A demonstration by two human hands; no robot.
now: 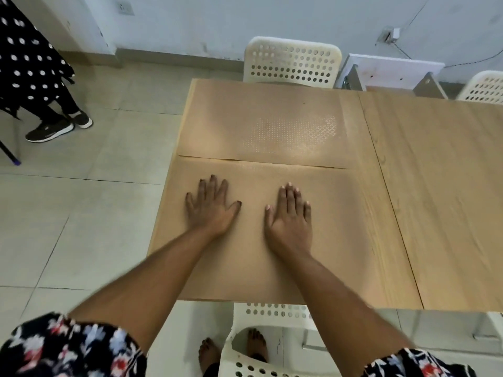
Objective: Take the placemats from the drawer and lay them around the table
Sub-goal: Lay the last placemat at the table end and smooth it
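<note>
- The near tan rectangular placemat (pixel 272 268) lies flat at the worktop's left end, its near side along the near edge and its left side close to the left edge, squared to the seat there.
- The left hand (pixel 209 210) rests palm down on this mat, fingers (pixel 211 186) straight and spread apart, gripping nothing; the flat palm looks meant to smooth the sheet and hold it in place.
- The right hand (pixel 290 219) lies flat beside it on the same mat, fingers (pixel 290 194) straight and close together, thumb out to the side, holding nothing. With the two palms set apart, pressure falls across the mat's middle.
- A second tan placemat with a faint perforated pattern (pixel 266 123) lies by the far edge, in front of the white perforated plastic chair (pixel 292 61). Its near side meets the first mat's far side; whether they overlap slightly I cannot tell.
- The light wood-grain worktop (pixel 435 186) shows bare towards the right end, so places there probably await mats; the drawer is not in view.
- Another white perforated chair (pixel 261 349) stands tucked at the near edge, which fits the near mat's position.
</note>
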